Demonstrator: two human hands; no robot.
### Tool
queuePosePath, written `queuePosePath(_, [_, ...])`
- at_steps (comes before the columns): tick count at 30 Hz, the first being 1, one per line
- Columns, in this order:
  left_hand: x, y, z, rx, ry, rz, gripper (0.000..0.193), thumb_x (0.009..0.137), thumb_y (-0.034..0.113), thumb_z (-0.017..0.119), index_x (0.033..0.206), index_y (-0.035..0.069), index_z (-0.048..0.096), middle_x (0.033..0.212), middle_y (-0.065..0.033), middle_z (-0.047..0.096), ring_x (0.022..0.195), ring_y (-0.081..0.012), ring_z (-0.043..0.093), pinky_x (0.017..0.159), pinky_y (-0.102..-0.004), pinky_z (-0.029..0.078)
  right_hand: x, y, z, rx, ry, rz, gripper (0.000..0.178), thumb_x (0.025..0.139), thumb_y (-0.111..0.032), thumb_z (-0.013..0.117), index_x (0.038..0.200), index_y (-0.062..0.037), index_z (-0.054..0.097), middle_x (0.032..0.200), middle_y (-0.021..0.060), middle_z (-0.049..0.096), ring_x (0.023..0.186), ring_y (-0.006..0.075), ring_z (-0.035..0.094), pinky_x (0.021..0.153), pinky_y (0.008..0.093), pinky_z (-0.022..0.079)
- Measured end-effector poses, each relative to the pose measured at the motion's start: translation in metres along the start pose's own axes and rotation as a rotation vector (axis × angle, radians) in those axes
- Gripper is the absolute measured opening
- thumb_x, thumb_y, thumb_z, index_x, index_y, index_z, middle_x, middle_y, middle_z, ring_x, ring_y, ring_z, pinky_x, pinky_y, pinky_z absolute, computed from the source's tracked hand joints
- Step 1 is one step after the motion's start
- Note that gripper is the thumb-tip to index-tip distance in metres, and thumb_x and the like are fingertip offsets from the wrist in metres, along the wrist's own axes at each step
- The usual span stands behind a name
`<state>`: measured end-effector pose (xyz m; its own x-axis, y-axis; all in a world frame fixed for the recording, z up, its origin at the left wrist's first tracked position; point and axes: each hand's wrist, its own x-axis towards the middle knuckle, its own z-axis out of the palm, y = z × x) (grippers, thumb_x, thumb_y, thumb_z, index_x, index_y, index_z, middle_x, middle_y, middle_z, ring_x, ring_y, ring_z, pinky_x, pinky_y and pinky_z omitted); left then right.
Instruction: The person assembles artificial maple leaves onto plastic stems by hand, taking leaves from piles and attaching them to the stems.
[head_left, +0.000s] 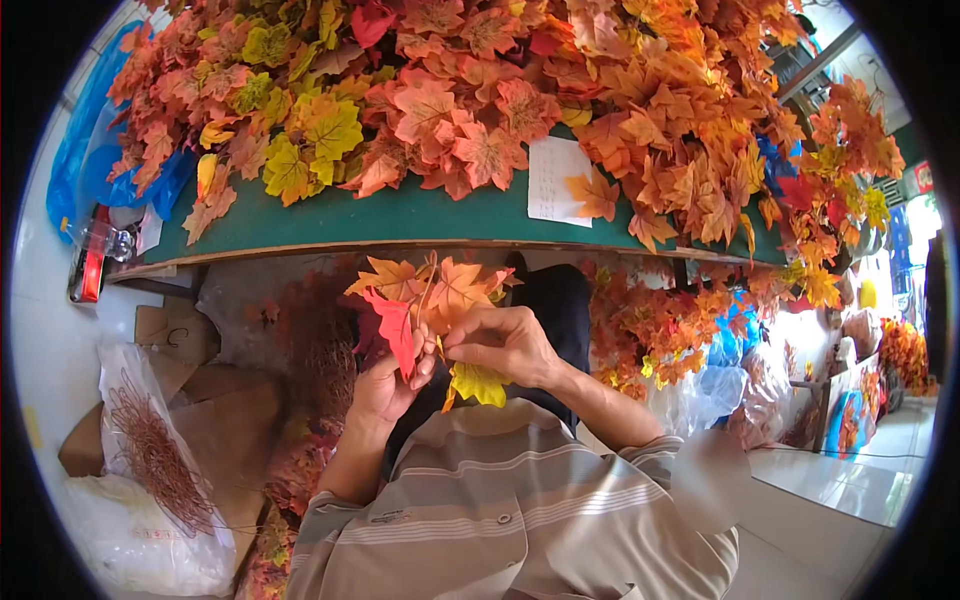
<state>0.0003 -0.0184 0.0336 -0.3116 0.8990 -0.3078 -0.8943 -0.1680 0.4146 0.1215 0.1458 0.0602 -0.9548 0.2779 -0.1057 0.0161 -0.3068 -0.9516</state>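
Observation:
Over my lap, just below the table edge, I hold a small spray of artificial maple leaves (458, 290) in orange, red and yellow. My left hand (388, 385) is closed around its stem, with a red leaf (392, 330) lying over the fingers. My right hand (508, 345) pinches at the same spray from the other side, thumb and forefinger together near the stem. A yellow leaf (478, 385) hangs below the right fingers. Exactly what the right fingertips grip is partly hidden by the leaves.
Heaps of artificial leaves (440, 110) cover the green table (400, 215), with a written paper sheet (556, 180) near its edge. At left, a plastic bag (150, 450) holds reddish-brown wire stems beside cardboard (225, 410). More leaf garlands (640, 335) and clear bags (760, 395) are at right.

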Motion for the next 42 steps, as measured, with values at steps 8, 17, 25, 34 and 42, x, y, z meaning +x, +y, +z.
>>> queuePosePath(8, [0.000, -0.005, 0.007, 0.190, 0.132, 0.028, 0.015, 0.093, 0.016, 0.057, 0.103, 0.008, 0.049, 0.083, -0.0010, 0.052, 0.061, -0.0085, 0.048, 0.047, -0.0190, 0.036, -0.001, 0.001, -0.006, -0.178, -0.025, -0.099, 0.010, 0.079, -0.002, 0.071, 0.089, 0.0000, 0.068, 0.083, 0.0040, 0.062, 0.079, 0.0104, 0.058, 0.069, 0.0243, 0.046])
queuePosePath(17, [0.002, -0.010, 0.002, 0.219, 0.123, 0.040, 0.017, 0.092, 0.017, 0.058, 0.105, 0.008, 0.049, 0.083, -0.0019, 0.053, 0.063, -0.0097, 0.051, 0.048, -0.0197, 0.037, -0.001, 0.007, -0.009, -0.256, -0.009, -0.186, 0.012, 0.077, -0.005, 0.073, 0.088, -0.0013, 0.069, 0.081, 0.0053, 0.065, 0.079, 0.0143, 0.058, 0.072, 0.0281, 0.047])
queuePosePath(25, [0.003, -0.012, 0.001, 0.305, 0.092, 0.072, 0.018, 0.091, 0.018, 0.060, 0.104, 0.010, 0.051, 0.083, -0.0011, 0.054, 0.066, -0.0103, 0.053, 0.048, -0.0207, 0.039, 0.000, 0.006, -0.010, -0.250, -0.009, -0.169, 0.011, 0.076, -0.006, 0.073, 0.085, -0.0014, 0.069, 0.080, 0.0058, 0.064, 0.079, 0.0158, 0.059, 0.071, 0.0288, 0.047])
queuePosePath(34, [0.005, -0.017, 0.011, 0.241, 0.158, 0.063, 0.015, 0.089, 0.016, 0.060, 0.099, 0.009, 0.053, 0.082, -0.0006, 0.054, 0.066, -0.0109, 0.054, 0.047, -0.0217, 0.039, -0.001, 0.020, -0.009, -0.298, 0.052, -0.257, 0.011, 0.076, -0.002, 0.073, 0.083, -0.0002, 0.065, 0.081, 0.0066, 0.063, 0.078, 0.0163, 0.059, 0.070, 0.0289, 0.046])
queuePosePath(42, [0.005, -0.022, 0.001, 0.185, 0.152, -0.015, 0.016, 0.089, 0.012, 0.059, 0.102, 0.007, 0.051, 0.083, 0.0001, 0.052, 0.066, -0.0095, 0.053, 0.049, -0.0213, 0.039, -0.006, 0.024, -0.009, -0.317, 0.101, -0.231, 0.010, 0.077, -0.004, 0.073, 0.084, -0.0004, 0.066, 0.081, 0.0071, 0.063, 0.078, 0.0177, 0.059, 0.070, 0.0301, 0.046])
